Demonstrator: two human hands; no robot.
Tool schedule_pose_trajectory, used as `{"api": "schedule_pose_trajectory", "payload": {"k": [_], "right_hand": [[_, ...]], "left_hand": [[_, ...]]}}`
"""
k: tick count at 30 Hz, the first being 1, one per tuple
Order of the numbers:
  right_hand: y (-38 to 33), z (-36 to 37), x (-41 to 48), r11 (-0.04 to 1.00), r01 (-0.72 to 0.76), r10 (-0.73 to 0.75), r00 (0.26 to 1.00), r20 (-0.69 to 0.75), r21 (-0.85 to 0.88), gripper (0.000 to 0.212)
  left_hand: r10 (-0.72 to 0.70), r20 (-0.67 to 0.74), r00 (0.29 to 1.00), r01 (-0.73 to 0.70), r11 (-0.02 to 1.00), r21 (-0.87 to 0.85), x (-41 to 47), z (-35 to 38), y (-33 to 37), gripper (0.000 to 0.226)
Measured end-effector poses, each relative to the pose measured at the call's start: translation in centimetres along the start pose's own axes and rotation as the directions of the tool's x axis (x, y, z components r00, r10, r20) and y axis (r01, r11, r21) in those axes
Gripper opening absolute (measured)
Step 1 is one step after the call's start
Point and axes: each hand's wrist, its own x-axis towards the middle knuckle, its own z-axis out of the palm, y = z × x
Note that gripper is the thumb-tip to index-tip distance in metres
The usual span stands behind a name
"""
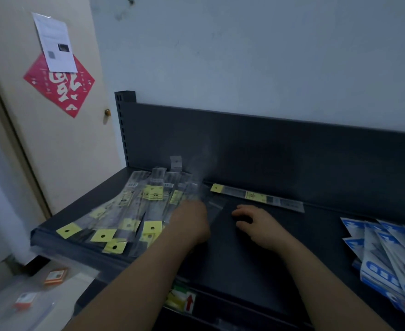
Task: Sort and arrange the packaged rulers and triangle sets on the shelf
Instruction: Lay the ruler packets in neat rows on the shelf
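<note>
Here, the surface: a dark grey metal shelf with a raised back panel and a perforated upright at its left rear corner.
Room: dim; a pale grey wall behind the shelf, and a cream door with a brass knob to the left.
Door notices: a red diamond-shaped paper with white brush characters, partly covered by a white printed sheet; its print is too small to read.
Packaged rulers: a loose, fanned pile in clear sleeves with yellow hole-punched tags, on the left part of the shelf; tag writing is illegible.
Single packaged ruler: lies alone along the back panel, yellow tag to the left.
Triangle set packets: blue and white, overlapping at the right edge; the blue lettering is cut off.
Left hand: on the right edge of the ruler pile, fingers hidden among blurred sleeves; its grip cannot be made out.
Right hand: on bare shelf between pile and packets, fingers loosely curled, holding nothing.
Shelf-edge label: green and yellow, with a red arrow.
Below left: small orange and white boxes.
</note>
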Motion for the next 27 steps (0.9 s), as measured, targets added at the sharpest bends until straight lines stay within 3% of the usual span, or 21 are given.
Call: {"api": "schedule_pose_trajectory", "payload": {"k": [8,13,16,21,24,27], "right_hand": [[0.3,-0.2,-0.1,0.995,0.004,-0.004,1.0,0.005,0.105,0.034],[-0.7,-0.4,0.2,0.986,-0.022,0.024,1.0,-0.011,0.164,0.034],[-2.0,0.2,1.0,0.991,0.031,-0.027,0.999,-0.028,0.133,0.034],[-5.0,1.7,2.7,0.989,0.125,-0.125,0.992,-0.006,0.075,0.043],[-6.1,2.1,3.4,0.986,0.146,-0.132,0.978,0.159,-0.079,0.046],[-6.5,2.0,3.6,0.977,0.139,-0.113,0.98,0.162,-0.16,0.044]], "left_hand": [[-0.033,0.076,0.997,0.055,0.952,-0.302,0.2,-0.5,-2.5,0.022],[-0.032,0.018,0.999,0.037,0.889,-0.455,-0.3,-2.8,-5.8,0.015],[-0.084,-0.02,0.996,0.052,0.767,-0.64,-0.7,-4.0,-7.7,0.008],[-0.141,0.143,0.98,0.189,0.408,-0.893,-0.8,-4.3,-10.0,0.012],[-0.186,0.116,0.976,0.179,0.368,-0.912,-0.4,-4.5,-11.4,0.011],[-0.19,0.093,0.977,0.156,0.351,-0.923,0.0,-4.8,-12.5,0.013]]}}
